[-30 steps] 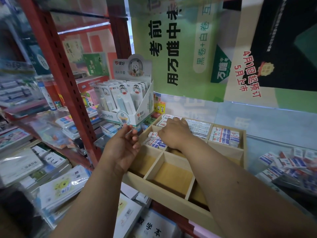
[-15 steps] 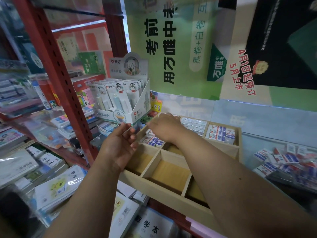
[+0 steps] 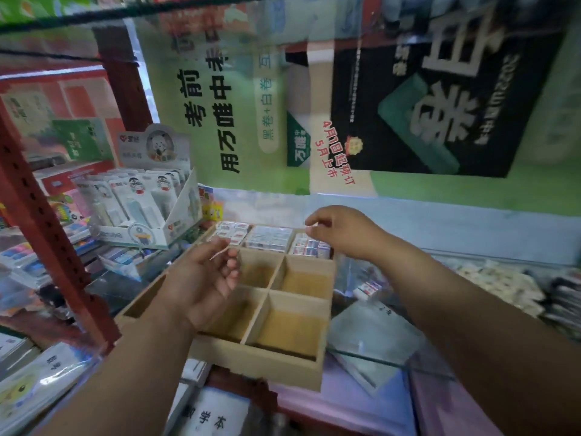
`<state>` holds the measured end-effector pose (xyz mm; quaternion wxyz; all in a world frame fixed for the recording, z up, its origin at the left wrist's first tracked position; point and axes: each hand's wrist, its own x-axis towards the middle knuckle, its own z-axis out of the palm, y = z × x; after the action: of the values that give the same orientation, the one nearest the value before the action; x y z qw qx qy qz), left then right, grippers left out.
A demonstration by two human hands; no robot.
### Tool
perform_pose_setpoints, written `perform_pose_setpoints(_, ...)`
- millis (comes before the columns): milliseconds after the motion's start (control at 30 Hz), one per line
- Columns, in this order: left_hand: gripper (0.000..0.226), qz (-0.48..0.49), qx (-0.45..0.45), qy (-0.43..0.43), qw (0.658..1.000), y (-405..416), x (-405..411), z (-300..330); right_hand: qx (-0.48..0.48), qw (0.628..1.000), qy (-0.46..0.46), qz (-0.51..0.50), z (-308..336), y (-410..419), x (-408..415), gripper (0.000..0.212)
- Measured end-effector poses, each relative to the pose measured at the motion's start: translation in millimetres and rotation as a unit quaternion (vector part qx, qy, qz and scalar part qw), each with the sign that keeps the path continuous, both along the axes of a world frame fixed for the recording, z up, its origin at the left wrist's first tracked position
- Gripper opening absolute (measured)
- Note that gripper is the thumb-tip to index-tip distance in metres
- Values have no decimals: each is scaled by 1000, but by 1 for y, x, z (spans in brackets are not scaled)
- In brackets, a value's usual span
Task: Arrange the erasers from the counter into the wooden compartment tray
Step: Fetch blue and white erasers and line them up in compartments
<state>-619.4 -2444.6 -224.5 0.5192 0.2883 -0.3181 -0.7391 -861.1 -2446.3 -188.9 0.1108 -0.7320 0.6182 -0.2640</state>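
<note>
**Erasers fill the far row of the wooden tray; both hands hover above it**

Erasers (image 3: 268, 237) in white, blue and red wrappers lie packed in the three far compartments of the wooden compartment tray (image 3: 261, 363); the nearer compartments show bare wood; the tray sits on the glass table (image 3: 393, 354), its front wall toward the camera; one loose eraser (image 3: 367, 289) lies on the table just right of the tray, beside a clear plastic bag (image 3: 355, 272)

The left hand (image 3: 204, 278) hangs over the tray's left side, palm turned up and to the right, fingers (image 3: 231, 262) loosely curled; a thin pale sliver shows at the fingertips, but whether it is held I cannot tell; the right hand (image 3: 342, 231) hovers above the far right compartment, knuckles up, its fingers bent down with thumb and forefinger close together; blur hides whether anything sits between them

A white display box (image 3: 151, 228) of carded items stands left of the tray's far corner, near a red shelf post (image 3: 47, 234); a green and black poster (image 3: 361, 105) covers the wall behind; booklets (image 3: 217, 416) lie below the tray's front edge
</note>
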Motion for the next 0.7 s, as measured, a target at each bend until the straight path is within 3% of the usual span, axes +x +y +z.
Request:
perform_pose_setpoints(133,7,-14,45,55,997,28,-44,8,46,987,130,-81,-15,20,-82,28)
perform_pose_setpoints(300,15,-43,113,74,990,54,-89,5,128,939,312,-65,-39,27,-106,41)
perform_pose_setpoints(433,20,-59,141,61,986,67,-114,0,104,933,342,-48,-50,25,-107,34)
perform_pose_setpoints(500,21,-66,154,52,985,68,-120,-1,77,957,274,-55,-44,26,-108,30)
perform_pose_setpoints(567,26,-77,169,47,981,68,-126,0,53,993,90,-61,-27,30,-102,24)
perform_pose_setpoints(633,37,-90,188,43,977,68,-134,2,73,994,-84,-2,-6,41,-88,21)
perform_pose_setpoints(700,52,-109,201,54,972,68,-143,4,117,982,-126,78,9,50,-74,20)
